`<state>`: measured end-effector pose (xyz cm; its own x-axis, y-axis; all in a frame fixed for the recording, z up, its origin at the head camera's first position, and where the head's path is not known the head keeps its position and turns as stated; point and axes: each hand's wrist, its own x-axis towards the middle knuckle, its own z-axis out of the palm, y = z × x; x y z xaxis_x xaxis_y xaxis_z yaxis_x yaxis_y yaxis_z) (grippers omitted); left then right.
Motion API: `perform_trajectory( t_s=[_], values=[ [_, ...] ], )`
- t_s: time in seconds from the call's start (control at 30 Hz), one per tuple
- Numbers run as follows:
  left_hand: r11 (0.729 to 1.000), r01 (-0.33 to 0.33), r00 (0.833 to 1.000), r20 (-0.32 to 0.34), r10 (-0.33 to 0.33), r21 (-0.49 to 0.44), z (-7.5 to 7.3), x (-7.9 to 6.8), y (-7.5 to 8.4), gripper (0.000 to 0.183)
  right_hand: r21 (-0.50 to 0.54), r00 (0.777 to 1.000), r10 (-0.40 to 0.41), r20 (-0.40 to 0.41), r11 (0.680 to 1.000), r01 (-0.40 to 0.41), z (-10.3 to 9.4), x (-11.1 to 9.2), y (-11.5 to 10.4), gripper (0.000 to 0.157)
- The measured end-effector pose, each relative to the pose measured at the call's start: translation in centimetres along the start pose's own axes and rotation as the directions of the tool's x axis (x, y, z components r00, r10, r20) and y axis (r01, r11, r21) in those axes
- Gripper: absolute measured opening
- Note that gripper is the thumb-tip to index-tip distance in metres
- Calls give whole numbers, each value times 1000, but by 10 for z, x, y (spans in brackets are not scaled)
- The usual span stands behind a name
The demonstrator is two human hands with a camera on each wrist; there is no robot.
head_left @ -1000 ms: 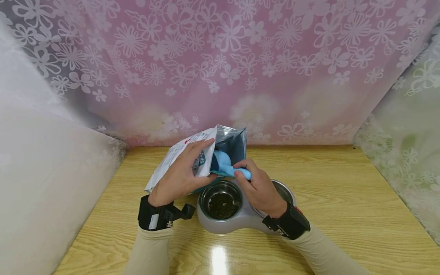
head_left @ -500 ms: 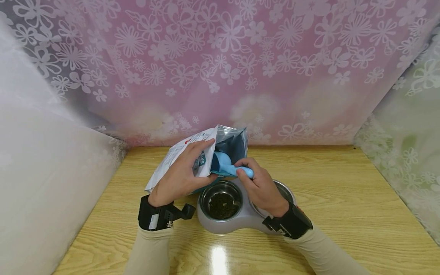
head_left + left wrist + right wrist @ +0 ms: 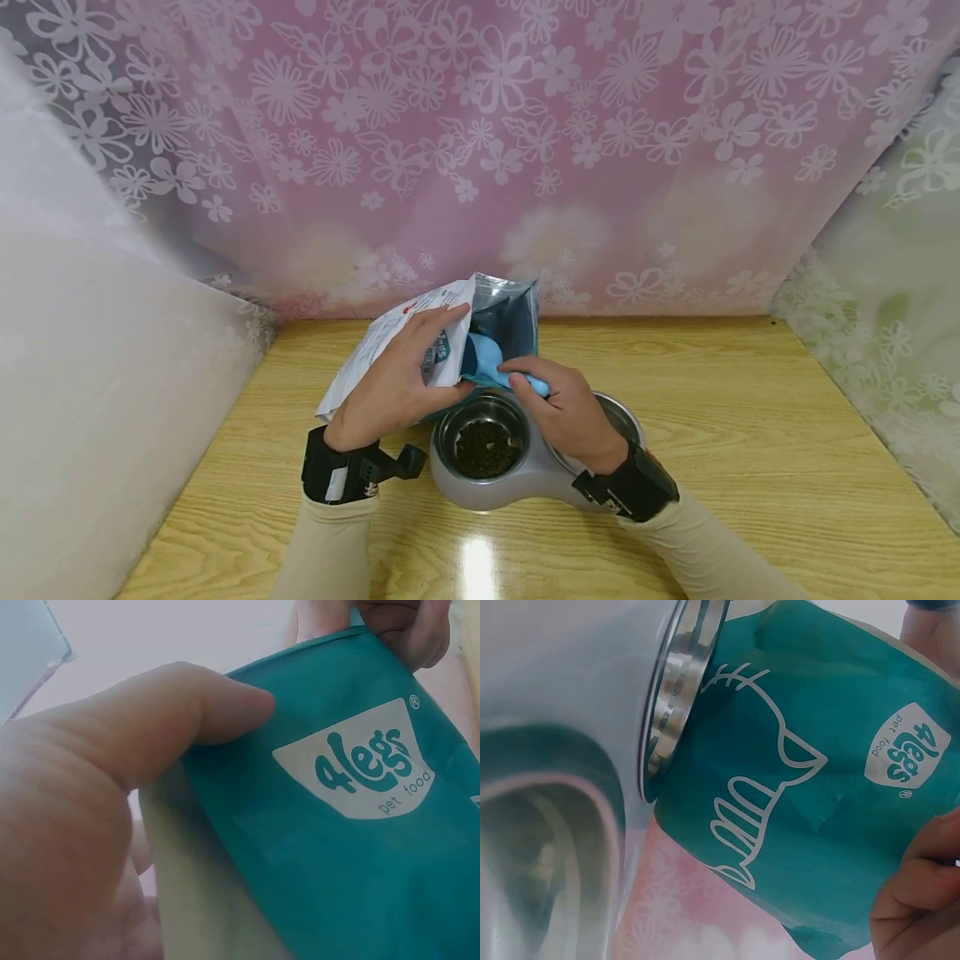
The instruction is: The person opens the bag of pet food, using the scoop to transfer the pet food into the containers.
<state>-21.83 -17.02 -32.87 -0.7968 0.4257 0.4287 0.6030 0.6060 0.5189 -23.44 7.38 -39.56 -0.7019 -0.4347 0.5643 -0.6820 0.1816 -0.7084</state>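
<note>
My left hand grips the side of a pet food bag, white on one face and teal on the other, tilted with its silvery mouth facing right. In the left wrist view, the thumb presses on the bag's teal face below its top edge. A light-blue scoop has its head inside the bag's mouth; what it contains is hidden. The scoop's handle is held in my right hand, outside the mouth. In the right wrist view, curled fingers show beside the bag's printed front.
A grey double-bowl stand sits below the bag on the wooden table. Dark kibble lies in its left steel bowl. My right hand partly covers the right bowl. A pink floral curtain hangs behind.
The scoop handle and right hand shifted slightly right, then back left, the handle now tilting lower. The left hand and bag have stayed nearly still.
</note>
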Motion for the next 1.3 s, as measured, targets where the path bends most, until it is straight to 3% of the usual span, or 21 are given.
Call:
perform_trajectory(
  t_s=[0.13,0.4,0.87,1.13,1.3],
  values=[
    [1000,9,1000,8,-9,11,1,0,0,81,8,1000,-9,-22,1000,9,-1,0,-4,25],
    [999,18,1000,5,-18,28,1,0,0,82,-8,999,35,-38,999,-35,-5,3,-33,24],
    [999,20,1000,14,-21,32,2,1,0,82,11,997,71,-38,997,-71,-6,4,-39,23],
    [999,20,1000,15,-21,32,2,0,-1,82,23,997,70,-14,997,-69,-2,2,-14,25],
    [1000,15,1000,23,-15,23,1,0,-1,81,-1,996,55,-64,998,-55,-2,1,-2,26]
  ],
)
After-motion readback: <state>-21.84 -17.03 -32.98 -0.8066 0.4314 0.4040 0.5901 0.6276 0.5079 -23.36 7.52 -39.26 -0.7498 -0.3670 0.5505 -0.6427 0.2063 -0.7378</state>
